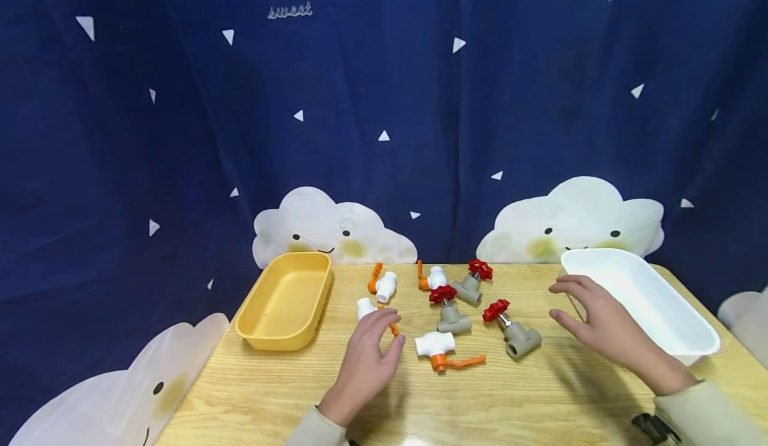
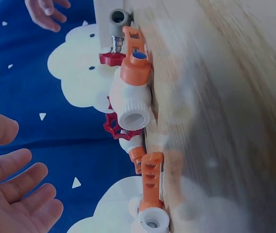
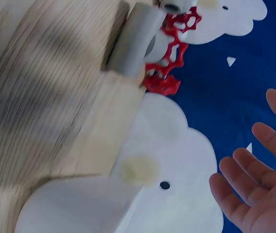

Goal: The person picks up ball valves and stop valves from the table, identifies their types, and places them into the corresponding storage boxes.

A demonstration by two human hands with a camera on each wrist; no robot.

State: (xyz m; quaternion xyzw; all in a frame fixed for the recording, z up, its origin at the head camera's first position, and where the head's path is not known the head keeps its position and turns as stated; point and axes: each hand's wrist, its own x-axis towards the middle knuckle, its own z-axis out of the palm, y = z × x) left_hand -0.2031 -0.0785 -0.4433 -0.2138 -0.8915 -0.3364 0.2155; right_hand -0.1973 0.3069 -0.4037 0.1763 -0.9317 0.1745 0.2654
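Observation:
My left hand [image 1: 366,363] hovers over the front left of the table, its fingers relaxed and holding nothing. Its fingertips overlap a white ball valve [image 1: 365,308] with an orange lever, partly hidden behind them. To the right of that hand lies another white ball valve [image 1: 435,344], its orange lever pointing right. My right hand [image 1: 612,329] is raised in front of the white tray [image 1: 702,349], fingers loosely spread, with nothing in it. Nearest to it is a grey valve [image 1: 523,341] with a red handwheel. The left wrist view shows the open left palm [image 2: 11,194] beside the valves.
Two more grey valves with red handwheels, one in the middle [image 1: 454,321] and one behind [image 1: 468,291], lie close together. Farther back are white ball valves, one at left [image 1: 387,287] and one at centre [image 1: 437,277]. A yellow tray [image 1: 243,329] stands at left, before a blue curtain [image 1: 360,173].

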